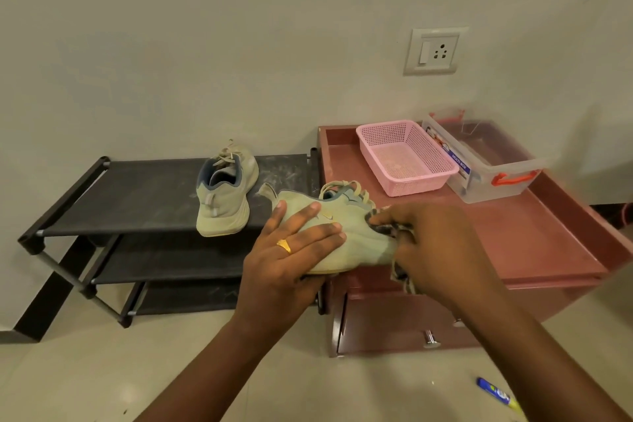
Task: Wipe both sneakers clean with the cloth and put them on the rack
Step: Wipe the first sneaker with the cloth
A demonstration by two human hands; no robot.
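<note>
One pale green sneaker (224,193) stands on the top shelf of the black shoe rack (137,195), its heel toward me. I hold the second pale green sneaker (356,236) in the air over the gap between the rack and the red cabinet. My left hand (291,257) grips it around the heel side, fingers spread over the upper and thumb underneath. My right hand (428,247) holds a dark checked cloth (402,276) bunched against the sneaker's toe end, with a flap of the cloth hanging below.
The red cabinet (534,243) on the right has a raised rim and carries a pink mesh basket (406,158) and a clear lidded box (486,161). A wall socket (435,51) sits above. A blue and yellow tube (498,396) lies on the tiled floor.
</note>
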